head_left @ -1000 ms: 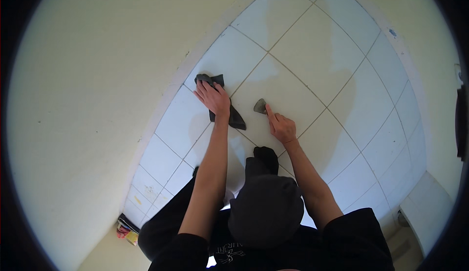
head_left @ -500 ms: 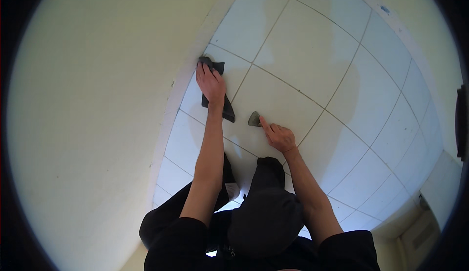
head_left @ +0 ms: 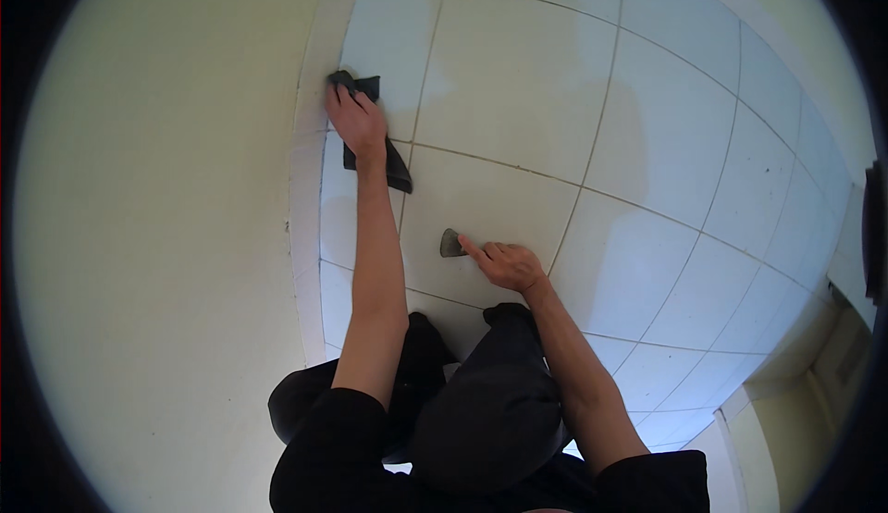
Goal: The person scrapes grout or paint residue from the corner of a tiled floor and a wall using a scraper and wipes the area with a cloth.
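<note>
My left hand presses a dark grey cloth down on the tiled floor, right at the foot of the wall. Its fingers are bent over the bunched far end of the cloth, while a loose corner trails back toward me. Closer to me and to the right, my right hand grips a scraper with a flared grey blade. The index finger lies along the blade's base, and the handle is hidden in the palm. The blade is low over a pale tile; whether it touches cannot be made out.
A cream wall rises along my left, with a pale skirting strip at its foot. My bent knees are close below my hands. Another wall edge curves round the far right, with a dark object at the rim.
My left hand and the cloth have moved farther along the wall's foot, across a tile joint. The right hand still holds the scraper over the same tile. The whole view has turned slightly.
</note>
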`<state>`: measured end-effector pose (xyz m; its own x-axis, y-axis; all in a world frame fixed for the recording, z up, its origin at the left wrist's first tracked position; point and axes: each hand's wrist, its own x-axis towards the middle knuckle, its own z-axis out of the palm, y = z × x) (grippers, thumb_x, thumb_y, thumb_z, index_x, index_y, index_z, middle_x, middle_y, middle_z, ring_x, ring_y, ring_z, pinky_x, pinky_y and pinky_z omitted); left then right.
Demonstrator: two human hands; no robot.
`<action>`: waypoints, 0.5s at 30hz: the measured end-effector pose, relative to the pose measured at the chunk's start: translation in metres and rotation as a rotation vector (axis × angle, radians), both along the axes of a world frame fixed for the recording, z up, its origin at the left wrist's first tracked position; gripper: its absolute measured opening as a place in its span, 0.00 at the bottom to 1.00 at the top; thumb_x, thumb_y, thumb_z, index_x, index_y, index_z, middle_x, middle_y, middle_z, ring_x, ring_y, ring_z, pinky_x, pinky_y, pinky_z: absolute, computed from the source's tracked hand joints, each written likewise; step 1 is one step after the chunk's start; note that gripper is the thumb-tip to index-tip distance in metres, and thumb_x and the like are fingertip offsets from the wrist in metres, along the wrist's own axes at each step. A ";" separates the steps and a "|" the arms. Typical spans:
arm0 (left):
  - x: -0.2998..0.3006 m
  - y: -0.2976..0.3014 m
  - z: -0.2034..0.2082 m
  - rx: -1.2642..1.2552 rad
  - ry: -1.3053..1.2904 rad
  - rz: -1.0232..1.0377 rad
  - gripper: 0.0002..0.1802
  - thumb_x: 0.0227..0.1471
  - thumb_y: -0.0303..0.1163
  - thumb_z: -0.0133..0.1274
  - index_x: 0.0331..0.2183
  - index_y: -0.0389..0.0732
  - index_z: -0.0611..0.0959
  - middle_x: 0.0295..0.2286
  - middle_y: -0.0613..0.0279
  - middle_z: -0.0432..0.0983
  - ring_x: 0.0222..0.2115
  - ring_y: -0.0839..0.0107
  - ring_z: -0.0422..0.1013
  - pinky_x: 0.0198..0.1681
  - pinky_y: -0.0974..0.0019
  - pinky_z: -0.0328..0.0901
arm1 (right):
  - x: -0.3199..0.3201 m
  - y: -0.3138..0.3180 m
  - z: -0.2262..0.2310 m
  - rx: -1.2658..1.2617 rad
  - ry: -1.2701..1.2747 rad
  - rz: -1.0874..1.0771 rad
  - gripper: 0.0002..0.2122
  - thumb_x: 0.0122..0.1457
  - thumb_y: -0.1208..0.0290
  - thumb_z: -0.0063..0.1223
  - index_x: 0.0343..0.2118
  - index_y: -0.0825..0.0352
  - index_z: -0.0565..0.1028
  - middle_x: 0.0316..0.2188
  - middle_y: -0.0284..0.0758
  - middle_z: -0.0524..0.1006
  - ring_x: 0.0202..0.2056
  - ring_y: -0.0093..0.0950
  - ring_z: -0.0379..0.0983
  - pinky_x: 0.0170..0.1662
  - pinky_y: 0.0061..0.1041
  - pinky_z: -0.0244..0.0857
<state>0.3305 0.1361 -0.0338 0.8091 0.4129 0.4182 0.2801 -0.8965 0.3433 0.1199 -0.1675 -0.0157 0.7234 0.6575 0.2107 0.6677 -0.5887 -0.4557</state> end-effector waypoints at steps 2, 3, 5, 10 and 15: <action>0.020 -0.002 -0.002 0.017 -0.021 -0.015 0.22 0.54 0.30 0.42 0.46 0.23 0.73 0.50 0.32 0.66 0.50 0.39 0.63 0.56 0.46 0.57 | 0.001 -0.002 -0.001 -0.019 -0.010 -0.025 0.26 0.54 0.70 0.52 0.59 0.53 0.69 0.18 0.23 0.66 0.17 0.17 0.67 0.19 0.19 0.63; 0.032 -0.004 -0.003 0.015 -0.021 -0.035 0.22 0.54 0.30 0.42 0.46 0.23 0.73 0.50 0.32 0.66 0.50 0.39 0.63 0.56 0.46 0.57 | 0.001 -0.003 -0.002 -0.013 0.003 -0.009 0.26 0.54 0.70 0.51 0.59 0.53 0.69 0.17 0.24 0.66 0.17 0.17 0.67 0.19 0.18 0.63; 0.058 -0.010 -0.007 0.013 -0.033 -0.027 0.22 0.53 0.31 0.42 0.45 0.23 0.74 0.49 0.32 0.67 0.50 0.39 0.63 0.55 0.46 0.58 | 0.000 -0.005 -0.003 -0.009 0.017 -0.015 0.26 0.54 0.70 0.51 0.59 0.54 0.69 0.17 0.24 0.65 0.16 0.17 0.67 0.18 0.18 0.63; 0.165 -0.033 -0.007 -0.068 -0.111 -0.050 0.23 0.54 0.31 0.41 0.44 0.22 0.76 0.47 0.32 0.71 0.48 0.40 0.67 0.55 0.51 0.60 | 0.001 -0.006 0.001 0.027 -0.015 -0.032 0.28 0.52 0.70 0.48 0.60 0.54 0.68 0.17 0.24 0.66 0.17 0.17 0.67 0.19 0.18 0.63; 0.261 -0.066 0.005 -0.314 -0.293 -0.419 0.20 0.53 0.29 0.40 0.44 0.27 0.77 0.40 0.38 0.76 0.43 0.42 0.71 0.49 0.53 0.64 | 0.003 0.009 0.009 0.026 -0.013 0.017 0.28 0.51 0.70 0.48 0.60 0.54 0.67 0.17 0.24 0.67 0.18 0.17 0.67 0.20 0.17 0.66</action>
<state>0.5918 0.0698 -0.0290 0.7992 0.2233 0.5581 -0.2219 -0.7533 0.6192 0.1227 -0.1589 -0.0063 0.7096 0.6634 0.2374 0.6832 -0.5654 -0.4621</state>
